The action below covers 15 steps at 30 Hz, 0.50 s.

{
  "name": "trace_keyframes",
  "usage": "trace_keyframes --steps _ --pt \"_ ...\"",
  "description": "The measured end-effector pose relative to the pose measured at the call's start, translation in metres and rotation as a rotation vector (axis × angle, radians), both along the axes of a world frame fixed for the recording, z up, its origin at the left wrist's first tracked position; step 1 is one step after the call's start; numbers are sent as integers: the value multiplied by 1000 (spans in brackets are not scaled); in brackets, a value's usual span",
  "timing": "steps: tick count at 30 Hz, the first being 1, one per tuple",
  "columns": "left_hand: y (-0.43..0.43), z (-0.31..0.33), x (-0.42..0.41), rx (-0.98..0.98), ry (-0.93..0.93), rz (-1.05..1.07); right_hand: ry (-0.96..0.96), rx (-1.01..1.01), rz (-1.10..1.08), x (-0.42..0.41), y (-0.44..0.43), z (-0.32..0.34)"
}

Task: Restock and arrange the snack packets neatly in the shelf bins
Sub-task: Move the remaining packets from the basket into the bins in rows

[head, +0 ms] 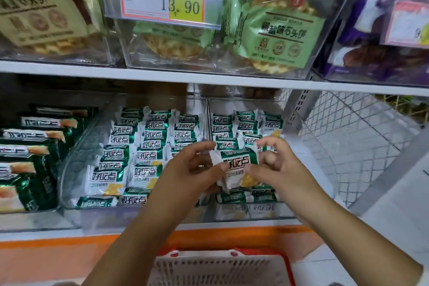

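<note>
Packet pinched between our left hand and right hand over right bin; next we slot it upright, probably.

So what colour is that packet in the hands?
The packet is white and green with black lettering, clearest in head view.

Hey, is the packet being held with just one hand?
No, the left hand and the right hand both pinch the packet, one at each side.
</note>
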<state>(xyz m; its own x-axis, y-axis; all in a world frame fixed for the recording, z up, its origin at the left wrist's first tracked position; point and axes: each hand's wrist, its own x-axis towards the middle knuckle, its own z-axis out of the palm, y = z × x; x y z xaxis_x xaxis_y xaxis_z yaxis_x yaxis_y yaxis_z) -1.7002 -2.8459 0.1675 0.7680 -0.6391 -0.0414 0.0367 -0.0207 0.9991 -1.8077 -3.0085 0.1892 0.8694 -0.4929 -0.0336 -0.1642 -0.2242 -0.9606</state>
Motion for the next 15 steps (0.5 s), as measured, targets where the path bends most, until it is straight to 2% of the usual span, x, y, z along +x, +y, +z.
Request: trace_keyframes --steps 3,5,8,11,13,15 --pt "2 -5 4 235 -360 101 6 -99 -110 -2 -30 13" --pt "0 -9 4 345 -479 86 10 -274 -199 4 -69 20" --pt "-8 -21 3 487 -529 7 129 -612 -255 20 -126 19" --pt "-13 -25 4 530 -535 -29 294 -928 -178 40 -159 11" --pt "-14 -25 5 503 -510 -33 377 -1041 -78 54 -168 4" --pt "-13 -27 7 457 -472 -38 440 -1069 10 66 -170 -4"
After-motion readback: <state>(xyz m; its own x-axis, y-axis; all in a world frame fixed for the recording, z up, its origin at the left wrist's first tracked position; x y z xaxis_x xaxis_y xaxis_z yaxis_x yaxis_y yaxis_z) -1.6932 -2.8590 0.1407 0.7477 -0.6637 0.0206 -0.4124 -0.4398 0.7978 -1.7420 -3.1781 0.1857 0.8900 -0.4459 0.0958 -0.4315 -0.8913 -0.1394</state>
